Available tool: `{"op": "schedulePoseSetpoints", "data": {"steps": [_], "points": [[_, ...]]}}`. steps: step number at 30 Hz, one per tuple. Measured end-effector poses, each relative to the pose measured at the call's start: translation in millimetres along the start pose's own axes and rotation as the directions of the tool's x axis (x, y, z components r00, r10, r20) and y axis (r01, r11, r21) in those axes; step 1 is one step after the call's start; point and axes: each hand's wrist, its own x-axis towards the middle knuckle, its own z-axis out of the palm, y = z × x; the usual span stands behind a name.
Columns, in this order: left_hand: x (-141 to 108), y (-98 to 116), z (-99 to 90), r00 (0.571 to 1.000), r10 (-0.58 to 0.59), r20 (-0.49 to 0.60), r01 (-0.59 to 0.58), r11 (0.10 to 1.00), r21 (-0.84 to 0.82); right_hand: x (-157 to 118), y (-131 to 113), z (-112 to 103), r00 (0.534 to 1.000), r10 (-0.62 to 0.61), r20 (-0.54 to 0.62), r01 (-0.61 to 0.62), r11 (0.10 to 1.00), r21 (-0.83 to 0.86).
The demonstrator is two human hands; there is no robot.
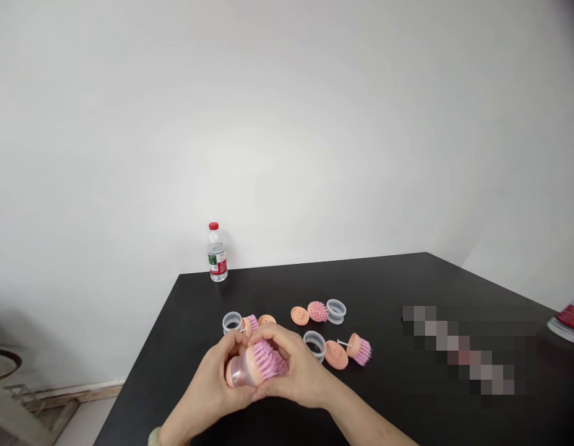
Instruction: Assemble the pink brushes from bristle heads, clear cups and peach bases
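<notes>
Above the near part of the black table, a round scrub brush [244,370] lies tilted between my hands. It has a peach cap, a clear body and pink bristles that point right. My left hand [215,375] is wrapped round the capped, clear end. The fingers and thumb of my right hand [298,365] close round the bristle end. Just beyond them lie a clear ring [231,322], a bristle head [252,323] and a peach cap [267,319], partly behind my fingers. To the right of my right hand are another clear ring [313,344], a peach cap [336,355] and a bristle head with a white stem [361,350].
Farther back on the table [379,285] sit a peach cap [300,316], a pink bristle head [318,311] and a clear ring [336,311]. A red-capped water bottle [217,257] stands at the back left by the wall. Something pixelated [458,350] lies at right.
</notes>
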Motion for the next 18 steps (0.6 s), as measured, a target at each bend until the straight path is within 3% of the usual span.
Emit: {"op": "schedulePoseSetpoints", "data": {"steps": [2, 6, 9, 11, 14, 18], "points": [[-2, -2, -2.7, 0.985, -0.079, 0.151, 0.109, 0.973, -0.204, 0, -4, -1, 0.991, -0.109, 0.073, 0.111, 0.994, -0.023], [-5, -8, -4.9, 0.880, -0.159, 0.448, 0.359, 0.840, -0.407, 0, -15, 0, 0.920, -0.334, 0.208, 0.343, 0.939, -0.012], [-7, -8, -6.8, 0.846, -0.128, 0.518, 0.391, 0.810, -0.437, -3, -22, 1, 0.864, -0.434, 0.255, 0.445, 0.896, 0.015], [-9, -7, -9.4, 0.849, -0.123, 0.513, 0.390, 0.802, -0.453, -6, -25, -1, 0.852, -0.471, 0.228, 0.479, 0.878, 0.025], [-13, -6, -13.1, 0.862, -0.094, 0.498, 0.378, 0.774, -0.509, -10, -24, -13, 0.892, -0.440, 0.106, 0.437, 0.898, 0.053], [-13, -7, -12.5, 0.884, 0.030, 0.467, 0.290, 0.747, -0.598, -8, -10, -31, 0.984, -0.162, -0.076, 0.175, 0.962, 0.210]]}}
